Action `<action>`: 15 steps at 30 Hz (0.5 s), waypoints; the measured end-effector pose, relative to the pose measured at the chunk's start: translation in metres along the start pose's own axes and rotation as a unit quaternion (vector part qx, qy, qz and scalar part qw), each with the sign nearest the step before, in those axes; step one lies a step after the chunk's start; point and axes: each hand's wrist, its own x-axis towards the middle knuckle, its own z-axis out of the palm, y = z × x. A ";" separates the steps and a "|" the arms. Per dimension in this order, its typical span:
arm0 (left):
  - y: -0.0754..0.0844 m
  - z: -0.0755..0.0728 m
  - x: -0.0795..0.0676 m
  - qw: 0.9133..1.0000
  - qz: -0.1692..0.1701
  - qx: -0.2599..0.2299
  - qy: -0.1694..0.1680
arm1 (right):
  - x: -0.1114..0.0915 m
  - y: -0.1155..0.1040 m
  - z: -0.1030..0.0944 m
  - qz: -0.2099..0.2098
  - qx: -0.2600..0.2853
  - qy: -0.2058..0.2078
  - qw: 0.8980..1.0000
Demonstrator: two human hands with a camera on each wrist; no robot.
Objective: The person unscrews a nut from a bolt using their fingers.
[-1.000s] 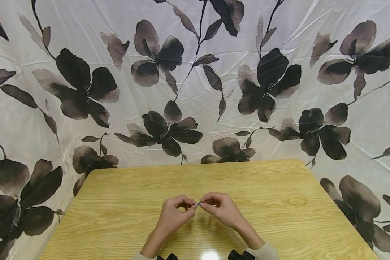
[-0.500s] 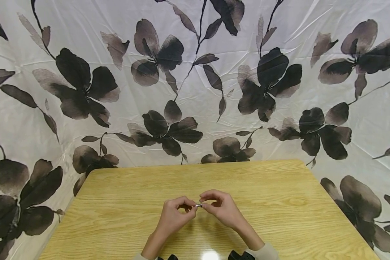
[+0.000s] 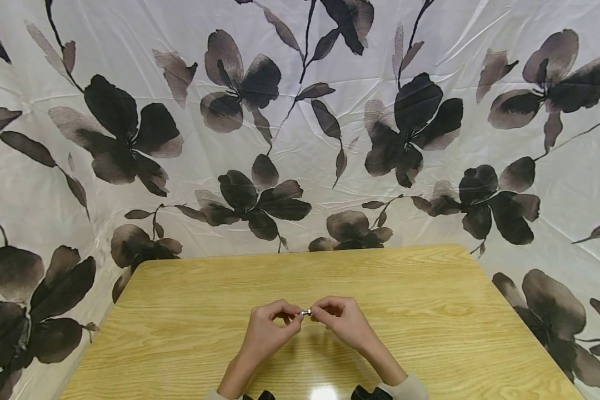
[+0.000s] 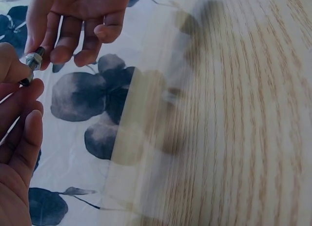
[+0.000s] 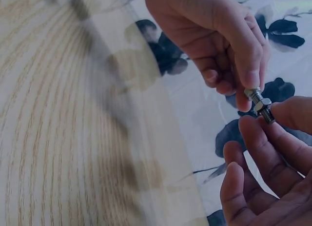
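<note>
A small metal bolt [image 5: 253, 94] with a hex nut [image 5: 263, 104] on its thread is held between the two hands above the table. My left hand [image 3: 269, 331] pinches the bolt's head end between thumb and index finger. At the threaded end, my right hand [image 3: 347, 324] has its thumb against the nut and its index finger close by. The left wrist view also shows the nut [image 4: 33, 60] between both hands' fingertips. The fingers cover the bolt's head.
A wood-grain table [image 3: 205, 289] lies below the hands. Behind it and at its sides hangs a white cloth [image 3: 330, 183] with dark flowers. Both forearms have pale sleeves [image 3: 407, 388] and black wrist devices [image 3: 371, 392].
The right index finger was lifted off half a second ago and is now back near the thumb at the nut. The left hand keeps its pinch, almost unmoved.
</note>
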 end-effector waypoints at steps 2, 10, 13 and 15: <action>0.000 0.000 0.000 1.000 0.002 0.001 0.000 | 0.000 0.001 0.000 0.002 -0.002 -0.004 1.000; 0.000 0.001 -0.001 1.000 0.013 0.003 0.002 | 0.002 0.002 -0.001 -0.017 -0.015 -0.002 1.000; 0.000 0.001 -0.002 1.000 0.013 0.005 0.003 | 0.002 0.002 -0.001 -0.027 -0.017 -0.001 1.000; 0.000 0.001 -0.002 1.000 0.007 0.005 0.003 | 0.002 0.001 -0.001 -0.028 -0.015 0.000 0.999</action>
